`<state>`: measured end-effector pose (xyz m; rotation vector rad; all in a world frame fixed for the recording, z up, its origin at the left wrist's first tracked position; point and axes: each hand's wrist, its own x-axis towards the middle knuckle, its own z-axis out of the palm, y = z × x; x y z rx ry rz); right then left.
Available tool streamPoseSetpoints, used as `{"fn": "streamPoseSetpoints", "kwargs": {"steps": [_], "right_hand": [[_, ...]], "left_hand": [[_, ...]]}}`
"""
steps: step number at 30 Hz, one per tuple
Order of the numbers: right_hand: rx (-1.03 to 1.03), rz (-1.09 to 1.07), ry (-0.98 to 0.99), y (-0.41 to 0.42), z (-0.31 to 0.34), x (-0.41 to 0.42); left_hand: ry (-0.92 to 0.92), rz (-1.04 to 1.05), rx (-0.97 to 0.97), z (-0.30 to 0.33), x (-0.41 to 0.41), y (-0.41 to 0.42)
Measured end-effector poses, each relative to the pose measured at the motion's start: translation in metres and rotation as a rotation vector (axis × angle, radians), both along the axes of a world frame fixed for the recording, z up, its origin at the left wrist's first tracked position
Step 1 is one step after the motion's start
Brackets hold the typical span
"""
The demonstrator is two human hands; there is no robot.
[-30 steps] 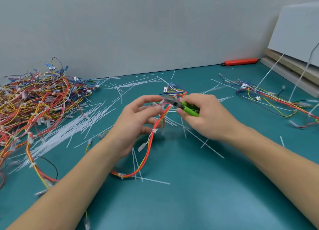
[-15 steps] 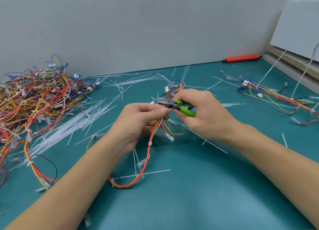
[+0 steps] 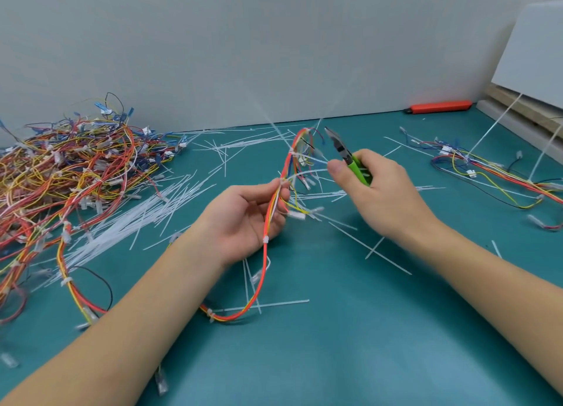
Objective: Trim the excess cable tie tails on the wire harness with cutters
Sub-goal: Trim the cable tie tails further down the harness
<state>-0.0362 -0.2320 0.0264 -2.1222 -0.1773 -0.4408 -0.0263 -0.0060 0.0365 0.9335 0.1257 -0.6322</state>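
The wire harness [image 3: 268, 223], a bundle of red, orange and yellow wires bound by small white ties, is standing above the middle of the tabletop [image 3: 350, 344]. Its upper loop is rising toward the back edge, and its lower run is drooping onto the teal surface nearer the front edge. One pale tie tail [image 3: 307, 172] is sticking out sideways from the bundle toward the right hand; it is blurred.

The left hand [image 3: 243, 220] is facing palm up, with fingers curling around the harness and fingertips pinching it at a tie. The right hand [image 3: 384, 192] is wrapping its fingers around the green handles of the cutters [image 3: 345, 154]. The dark jaws are pointing up and back, slightly parted, beside the upper loop and apart from it, with nothing between them.

Cut white tails [image 3: 128, 223] are lying scattered across the tabletop, densest toward the left, and several are crossing under the harness. A large tangle of harnesses [image 3: 67, 180] is filling the back left corner. Another harness [image 3: 493, 174] is lying spread near the right edge, with long uncut tails rising from it. A red tool [image 3: 438, 106] is lying along the back edge, against the grey wall. Pale boards [image 3: 533, 70] are leaning at the back right corner.
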Motion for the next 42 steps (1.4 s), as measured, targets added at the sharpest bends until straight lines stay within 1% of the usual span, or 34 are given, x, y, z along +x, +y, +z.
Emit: {"fn": "streamPoseSetpoints", "kwargs": {"steps": [4,9,10,14,16,18,20,24,26,29,37,39,42], "right_hand": [[-0.103,-0.038,0.028,0.002,-0.006,0.002],[-0.209,0.049,-0.003,0.005,-0.008,-0.002],[-0.186,0.066,-0.022,0.006,-0.008,-0.003],[0.087,0.042,-0.089,0.006,-0.005,-0.003],[0.106,0.022,-0.098,0.004,-0.004,-0.003],[0.063,0.039,-0.105,0.003,-0.004,-0.004],[-0.041,0.057,-0.104,0.004,-0.005,-0.005],[-0.357,0.063,-0.097,0.007,-0.005,-0.004],[-0.415,0.059,-0.104,0.006,-0.005,-0.005],[-0.455,0.041,-0.122,0.006,-0.005,-0.006],[-0.484,0.051,-0.116,0.014,-0.008,-0.008],[-0.471,0.050,-0.135,0.015,-0.008,-0.008],[-0.486,0.048,-0.156,0.016,-0.010,-0.010]], "left_hand": [[0.012,0.082,-0.133,0.000,0.003,0.005],[-0.018,0.116,-0.170,0.000,0.003,0.005],[-0.018,0.126,-0.183,0.000,0.004,0.005],[-0.022,0.189,-0.211,0.001,0.005,0.008],[-0.037,0.208,-0.196,0.001,0.005,0.009],[-0.049,0.217,-0.173,0.000,0.005,0.009],[-0.098,0.209,-0.103,0.000,0.004,0.006],[-0.234,0.186,0.122,-0.003,0.001,-0.002],[-0.287,0.174,0.204,-0.004,-0.002,-0.006],[-0.325,0.172,0.271,-0.006,-0.006,-0.012],[-0.350,0.144,0.321,-0.001,-0.011,-0.014],[-0.314,0.114,0.297,0.000,-0.012,-0.014],[-0.211,0.075,0.213,-0.001,-0.012,-0.015]]}}
